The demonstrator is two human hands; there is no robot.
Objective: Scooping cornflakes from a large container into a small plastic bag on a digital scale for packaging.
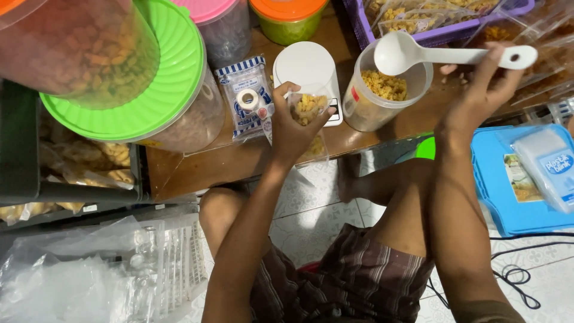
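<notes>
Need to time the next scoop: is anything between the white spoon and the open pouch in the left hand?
Nothing visible. The white spoon in the right hand hangs over the clear tub of snacks. The small pouch, held by the left hand at the white scale, has open air beside it.

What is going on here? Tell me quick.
A person sits on the floor at a low wooden table. The left hand holds a small clear pouch partly filled with yellowish snack pieces, beside a white kitchen scale. The right hand holds a white plastic spoon over an open clear tub of the same snack.
</notes>
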